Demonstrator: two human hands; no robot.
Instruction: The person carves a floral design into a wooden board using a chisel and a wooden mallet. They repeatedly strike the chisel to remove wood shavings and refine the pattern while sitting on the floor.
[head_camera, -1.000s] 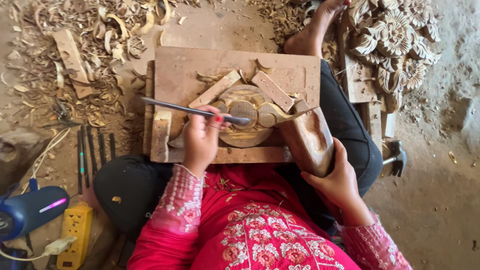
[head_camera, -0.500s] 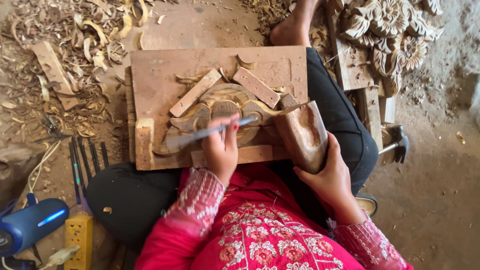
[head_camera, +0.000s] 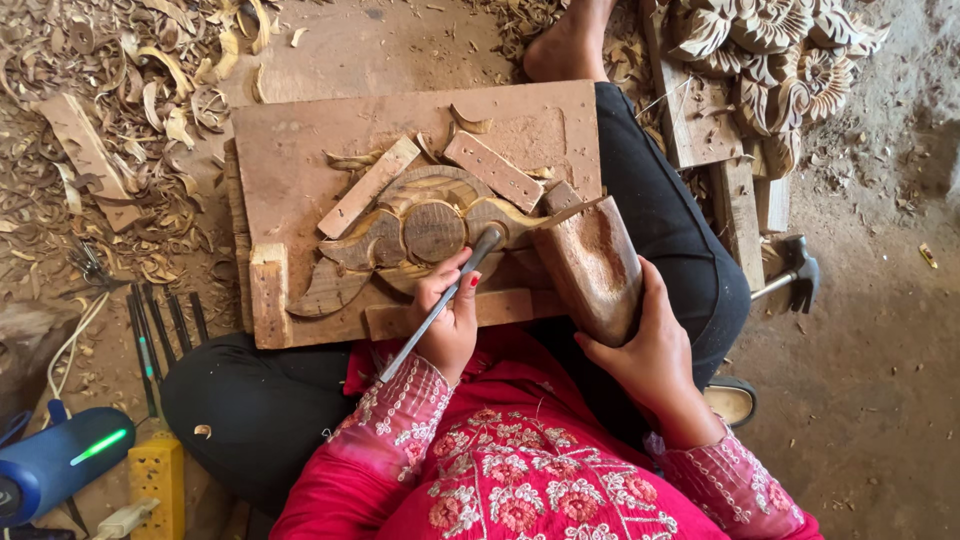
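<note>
The left hand's fingers are wrapped around the chisel, now swung from lying flat to standing steeply with its tip on the carved panel just beyond them, while the right hand's fingers grip the wooden mallet beside it on the board.

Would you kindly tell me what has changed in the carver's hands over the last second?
The left hand turned the chisel from lying across the carved wooden piece to pointing steeply away from the body, tip at the round centre. The right hand kept its grip on the wooden mallet; the board stayed on the lap.
</note>
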